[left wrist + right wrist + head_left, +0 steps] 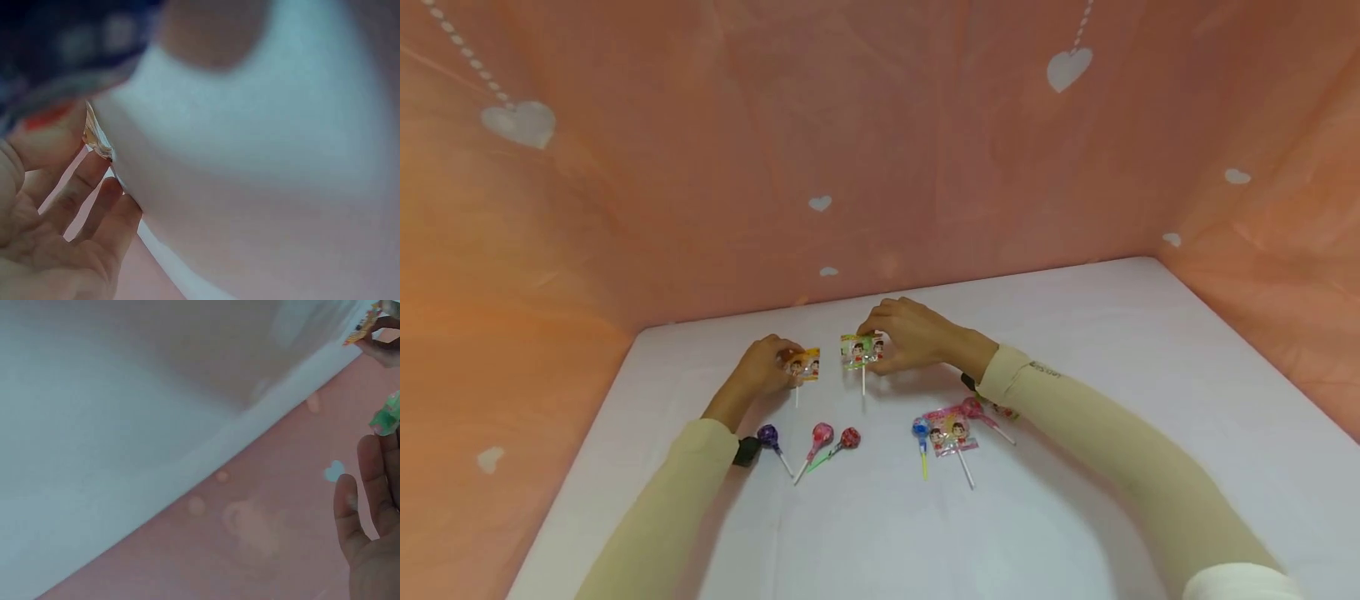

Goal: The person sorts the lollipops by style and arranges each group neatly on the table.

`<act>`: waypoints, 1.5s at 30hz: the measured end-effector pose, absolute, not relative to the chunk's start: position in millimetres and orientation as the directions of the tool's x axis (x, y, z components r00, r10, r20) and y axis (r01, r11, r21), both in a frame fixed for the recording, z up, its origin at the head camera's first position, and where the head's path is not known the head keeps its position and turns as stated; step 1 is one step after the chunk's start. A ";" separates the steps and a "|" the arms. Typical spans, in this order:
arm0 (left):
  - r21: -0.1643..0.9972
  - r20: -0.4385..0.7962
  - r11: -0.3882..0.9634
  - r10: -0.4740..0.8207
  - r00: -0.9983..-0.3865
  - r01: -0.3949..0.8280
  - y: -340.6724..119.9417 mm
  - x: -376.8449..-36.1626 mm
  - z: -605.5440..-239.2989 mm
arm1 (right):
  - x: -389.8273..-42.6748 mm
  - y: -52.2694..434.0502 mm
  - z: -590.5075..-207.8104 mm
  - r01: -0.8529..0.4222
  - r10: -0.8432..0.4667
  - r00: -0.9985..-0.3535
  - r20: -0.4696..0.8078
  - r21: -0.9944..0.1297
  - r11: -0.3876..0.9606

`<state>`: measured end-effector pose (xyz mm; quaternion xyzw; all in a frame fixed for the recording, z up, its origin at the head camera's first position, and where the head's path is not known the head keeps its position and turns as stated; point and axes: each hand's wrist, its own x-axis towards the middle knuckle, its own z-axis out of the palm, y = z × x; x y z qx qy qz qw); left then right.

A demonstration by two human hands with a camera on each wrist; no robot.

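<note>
Orange-wrapped lollipop (808, 367) in its pinch, the left hand (763, 368) was inside the left edge of the white table (1150, 333); nearer lay a purple lollipop (767, 436), pink lollipop (822, 433) and red lollipop (851, 438). Across a narrow gap, the right hand (913, 335) pinched a green-wrapped lollipop (857, 353) short of the far edge. Nearer lay a blue lollipop (921, 427) and pink-wrapped lollipop (950, 435); I saw broad room rightward.

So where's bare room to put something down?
Table: right of the right sleeve, and the front between that and the left sleeve. A narrow gap parts the red lollipop from the blue lollipop. Crowded: around the pink packet.
</note>
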<state>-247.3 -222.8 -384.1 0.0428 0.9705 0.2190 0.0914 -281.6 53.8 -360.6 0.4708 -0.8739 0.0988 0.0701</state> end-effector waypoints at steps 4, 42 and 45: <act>0.434 -0.149 0.899 0.127 -0.981 0.050 -224.7 -245.9 -384.8 | -291.3 44.9 -365.4 -0.816 -0.797 -0.577 0.177 -0.117 0.565; 0.445 -0.160 0.893 0.155 -0.975 0.069 -230.9 -243.3 -380.7 | -300.2 4.0 -385.4 -0.810 -0.811 -0.581 0.059 -0.139 0.570; 0.446 -0.158 0.892 0.159 -0.975 0.073 -231.6 -244.0 -380.2 | -299.5 2.3 -386.0 -0.810 -0.812 -0.581 0.046 -0.131 0.572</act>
